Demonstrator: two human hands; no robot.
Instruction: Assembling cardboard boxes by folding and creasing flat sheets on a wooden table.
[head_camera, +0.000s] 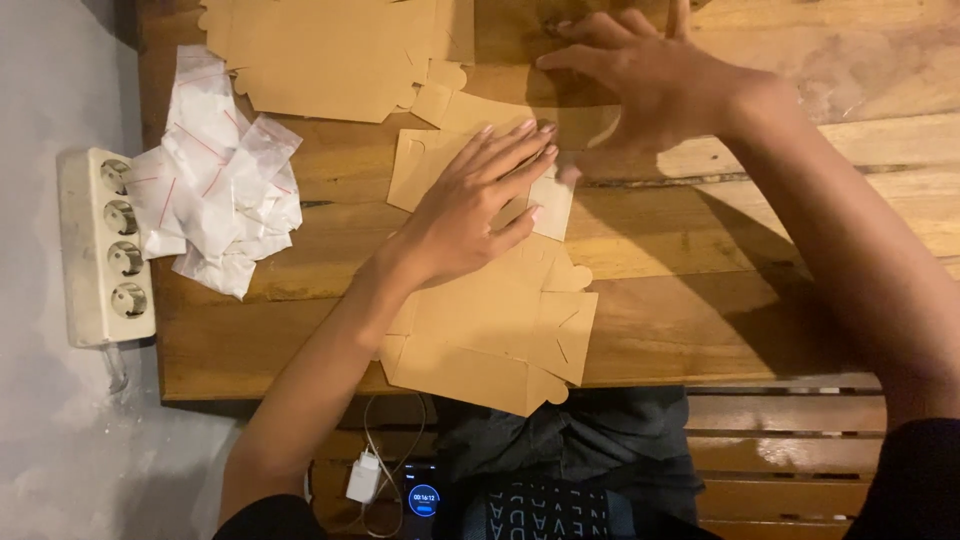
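A flat brown cardboard box blank (500, 335) lies on the wooden table (700, 250) at its near edge, reaching up under both hands. My left hand (470, 205) lies flat on the upper part of the blank, fingers spread and pressing it down. My right hand (650, 85) rests just beyond, fingers spread, touching the far end of the cardboard near a fold. Neither hand grips anything.
More brown cardboard blanks (330, 50) lie at the far left. A heap of small clear zip bags (220, 180) sits at the left edge. A white power strip (105, 245) lies beside the table. A phone (422, 497) and white charger (363, 477) lie on the bench below.
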